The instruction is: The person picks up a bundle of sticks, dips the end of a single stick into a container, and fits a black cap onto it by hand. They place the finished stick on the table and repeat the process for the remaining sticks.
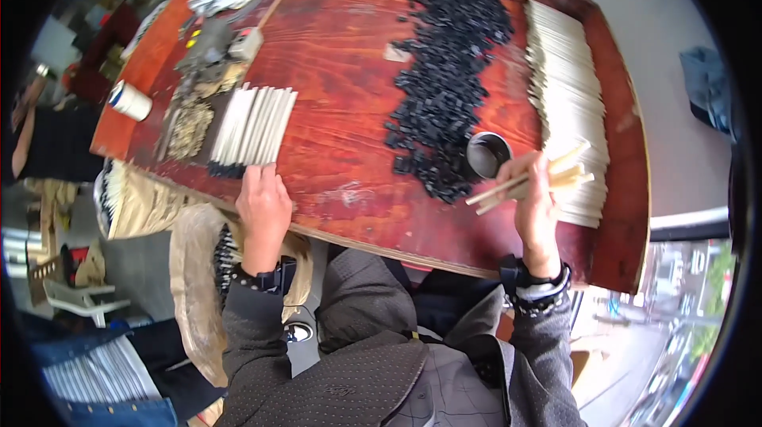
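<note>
My right hand [536, 201] is closed around a small bunch of pale sticks [565, 175] above the right part of the red wooden table [341, 109]. A metal cup [487, 155] stands just left of it. Under and beyond this hand lies a long stack of similar white sticks [567, 86]. My left hand [265, 206] rests at the table's near edge, fingers stretched out against the near end of a row of white sticks [255, 121]. Black caps [228, 170] show on that row's near ends; the fingers hide the rightmost ends.
Small black pieces [444, 70] form a long heap mid-table. A thread spool [130, 101], a power strip [246, 44] and a pile of brownish bits [190, 129] lie at the left. Below the left edge hang open sacks [194, 268]. Another person's arm [28, 129] shows far left.
</note>
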Demonstrator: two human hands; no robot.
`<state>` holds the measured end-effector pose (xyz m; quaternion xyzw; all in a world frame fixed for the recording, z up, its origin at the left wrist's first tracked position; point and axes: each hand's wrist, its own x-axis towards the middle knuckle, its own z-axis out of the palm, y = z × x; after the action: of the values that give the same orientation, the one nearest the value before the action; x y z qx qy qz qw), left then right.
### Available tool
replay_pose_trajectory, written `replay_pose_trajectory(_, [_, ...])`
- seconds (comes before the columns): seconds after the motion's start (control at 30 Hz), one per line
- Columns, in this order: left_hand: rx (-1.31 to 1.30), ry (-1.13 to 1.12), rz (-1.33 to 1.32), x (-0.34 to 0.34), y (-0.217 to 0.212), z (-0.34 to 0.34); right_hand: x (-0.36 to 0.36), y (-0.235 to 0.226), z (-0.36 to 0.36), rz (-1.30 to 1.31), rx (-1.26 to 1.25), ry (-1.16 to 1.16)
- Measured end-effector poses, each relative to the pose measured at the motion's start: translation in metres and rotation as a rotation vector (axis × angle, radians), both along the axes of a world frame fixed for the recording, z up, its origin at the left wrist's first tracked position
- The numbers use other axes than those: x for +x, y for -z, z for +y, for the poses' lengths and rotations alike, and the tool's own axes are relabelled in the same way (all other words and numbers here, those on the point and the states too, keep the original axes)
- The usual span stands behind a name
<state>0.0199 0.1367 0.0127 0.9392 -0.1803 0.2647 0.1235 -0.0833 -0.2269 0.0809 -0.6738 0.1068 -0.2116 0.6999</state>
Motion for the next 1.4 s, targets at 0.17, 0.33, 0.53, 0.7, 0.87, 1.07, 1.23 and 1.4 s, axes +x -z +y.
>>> replay_pose_trajectory(0.17, [-0.352,0.489,0.157,-0.013,-0.002,-0.086,-0.006,-0.008,-0.011,0.052,-0.145,0.166])
replay_pose_trajectory(0.33, [-0.320,0.759,0.324,-0.031,-0.011,-0.145,-0.012,-0.007,-0.021,0.030,-0.153,0.219])
replay_pose_trajectory(0.53, [-0.268,0.749,0.374,-0.039,0.002,-0.165,-0.014,-0.012,-0.025,0.018,-0.167,0.236])
replay_pose_trajectory(0.7, [-0.269,0.741,0.391,-0.040,0.012,-0.160,0.001,-0.006,-0.033,-0.067,-0.476,0.305])
replay_pose_trajectory(0.87, [-0.274,0.734,0.406,-0.039,-0.002,-0.155,0.021,0.012,-0.035,-0.071,-1.039,0.345])
replay_pose_trajectory(1.07, [-0.815,0.666,0.849,-0.039,-0.005,-0.146,0.029,0.016,-0.035,-0.119,-1.154,0.355])
replay_pose_trajectory(1.23, [-1.466,0.675,1.182,-0.042,-0.008,-0.143,0.001,-0.017,-0.011,0.042,-0.245,0.243])
replay_pose_trajectory(1.4, [-1.664,0.676,1.240,-0.051,-0.021,-0.150,-0.004,-0.018,0.013,-0.035,0.072,0.161])
